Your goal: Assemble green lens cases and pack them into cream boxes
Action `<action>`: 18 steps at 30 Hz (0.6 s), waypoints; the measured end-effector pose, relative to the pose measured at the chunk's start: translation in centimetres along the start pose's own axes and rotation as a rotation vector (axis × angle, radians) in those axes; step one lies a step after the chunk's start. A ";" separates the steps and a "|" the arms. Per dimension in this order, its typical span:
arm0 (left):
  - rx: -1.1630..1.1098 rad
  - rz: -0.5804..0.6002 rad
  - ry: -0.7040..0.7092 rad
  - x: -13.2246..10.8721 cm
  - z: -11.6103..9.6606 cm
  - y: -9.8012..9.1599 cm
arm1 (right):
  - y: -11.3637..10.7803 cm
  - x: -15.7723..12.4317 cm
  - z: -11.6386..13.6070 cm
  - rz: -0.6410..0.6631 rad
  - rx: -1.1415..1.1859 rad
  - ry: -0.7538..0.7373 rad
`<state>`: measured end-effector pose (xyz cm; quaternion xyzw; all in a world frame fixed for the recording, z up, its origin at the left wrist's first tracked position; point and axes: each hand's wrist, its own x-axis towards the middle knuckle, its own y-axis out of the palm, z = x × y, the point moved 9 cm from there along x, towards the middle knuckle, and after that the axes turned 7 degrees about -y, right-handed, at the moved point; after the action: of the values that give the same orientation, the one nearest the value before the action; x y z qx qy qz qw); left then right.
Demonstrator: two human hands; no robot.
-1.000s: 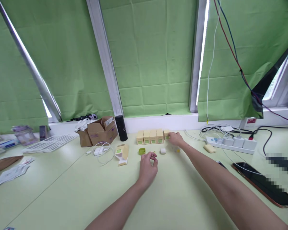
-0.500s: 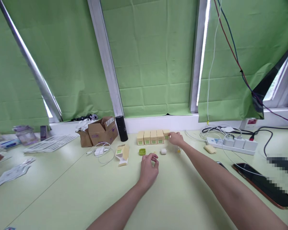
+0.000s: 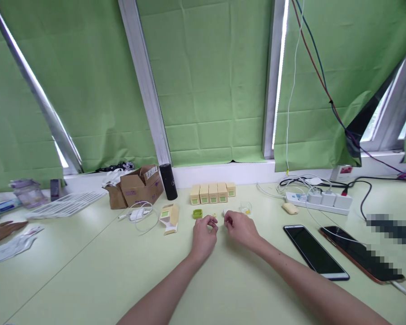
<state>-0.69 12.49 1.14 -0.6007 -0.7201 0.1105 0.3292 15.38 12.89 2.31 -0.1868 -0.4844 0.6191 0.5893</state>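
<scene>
On the table, my left hand (image 3: 205,237) rests with its fingers loosely curled and a gap beside the thumb; nothing shows in it. Just beyond its fingertips lie a tiny yellow piece (image 3: 214,215) and a small green square container (image 3: 197,213). My right hand (image 3: 241,229) has its fingers closed at a small white cylinder (image 3: 224,212), which the fingers mostly cover. Behind the right hand sits a clear round piece with a yellow part (image 3: 246,209). Several small tan boxes (image 3: 209,194) with green labels stand in a row farther back.
An opened tan box (image 3: 169,218) lies left of the hands, near a white charger cable (image 3: 137,214). Behind are a cardboard carton (image 3: 142,184) and a black cylinder (image 3: 168,181). Phones (image 3: 313,250) and a power strip (image 3: 325,201) are right. Another person's hand (image 3: 3,231) is far left.
My right hand has left the rightmost tan box and come back toward me to the white cylinder. My left hand has hardly moved. Another person's hand has appeared at far left.
</scene>
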 end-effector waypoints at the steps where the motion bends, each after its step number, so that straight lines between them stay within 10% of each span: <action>1: -0.005 -0.007 -0.002 0.2 0.2 -0.1 | 0.7 -0.7 0.3 0.057 0.005 0.008; 14: 0.217 -0.200 -0.127 5.5 2.9 -5.4 | 2.8 -3.9 0.9 0.122 0.048 -0.086; 18: 0.466 -0.089 -0.257 7.2 5.4 -5.6 | 2.6 -4.3 1.4 0.132 0.053 -0.161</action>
<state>-8.88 19.11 2.62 -0.4577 -0.7367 0.3341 0.3689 13.81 8.89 -0.66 -0.1522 -0.5005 0.6820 0.5111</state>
